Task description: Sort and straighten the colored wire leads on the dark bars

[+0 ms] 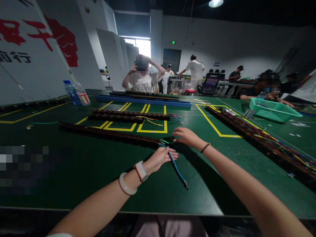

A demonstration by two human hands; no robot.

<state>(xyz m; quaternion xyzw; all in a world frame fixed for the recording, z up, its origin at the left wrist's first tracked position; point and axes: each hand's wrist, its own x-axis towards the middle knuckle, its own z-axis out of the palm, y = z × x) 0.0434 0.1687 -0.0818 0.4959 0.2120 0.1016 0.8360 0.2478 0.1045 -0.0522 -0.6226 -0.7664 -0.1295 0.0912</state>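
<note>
A long, dark strip with copper-coloured wires along it lies in front of me, with cable ends leaving its right end. My left hand rests low by that end, fingers fairly straight, with a blue cable between thumb and fingers. The cable runs across the fingers and down toward me, ending in a metal lug on the table. Just above, my right hand has its fingers curled together at the tip of a short green wire. Its fingertips partly hide the wire end.
Two shorter strips with yellow, red and blue leads lie beyond, over yellow tape. Another long strip bundle stretches along the right. A green basket, two bottles and blue channels stand farther back. People sit across the table.
</note>
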